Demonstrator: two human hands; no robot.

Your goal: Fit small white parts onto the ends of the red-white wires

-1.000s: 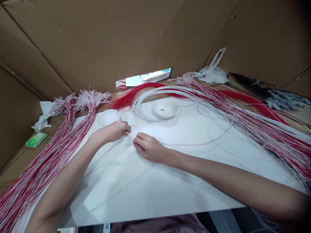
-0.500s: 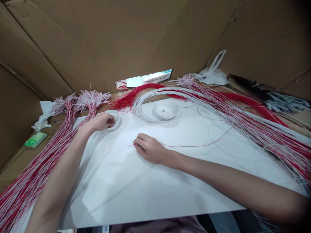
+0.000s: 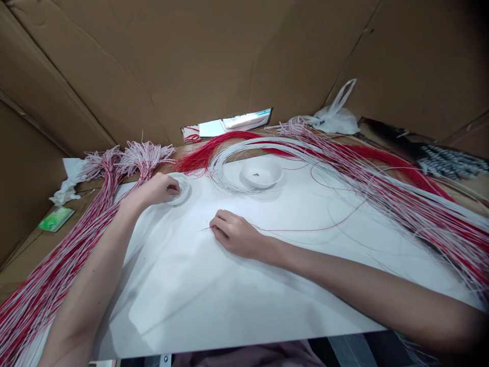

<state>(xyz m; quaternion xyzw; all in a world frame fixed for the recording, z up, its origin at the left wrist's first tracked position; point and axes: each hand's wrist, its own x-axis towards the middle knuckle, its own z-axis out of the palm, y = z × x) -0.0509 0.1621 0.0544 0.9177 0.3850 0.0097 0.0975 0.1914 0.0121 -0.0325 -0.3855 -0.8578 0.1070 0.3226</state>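
My left hand (image 3: 161, 188) dips its bent fingertips into a small white bowl (image 3: 185, 189); the fingers are closed together, and whatever they hold is hidden. Over the middle of the white board (image 3: 183, 295), my right hand (image 3: 235, 232) pinches thin wires. Their pale tips stick out to the left of the fingers. A red wire (image 3: 305, 230) trails from this hand to the right and curves up towards the bundle. Behind it stands a second white bowl (image 3: 267, 176) with a small dark piece inside.
Red-and-white wire bundles (image 3: 86, 229) run down the left side. More red and white wires (image 3: 401, 199) lie along the back right, beside a white plastic bag (image 3: 338, 120). A green packet (image 3: 56, 219) lies far left. Cardboard walls (image 3: 214, 66) enclose the workplace.
My left hand has shifted very slightly left and up at the bowl. The right hand and its wires look unmoved.
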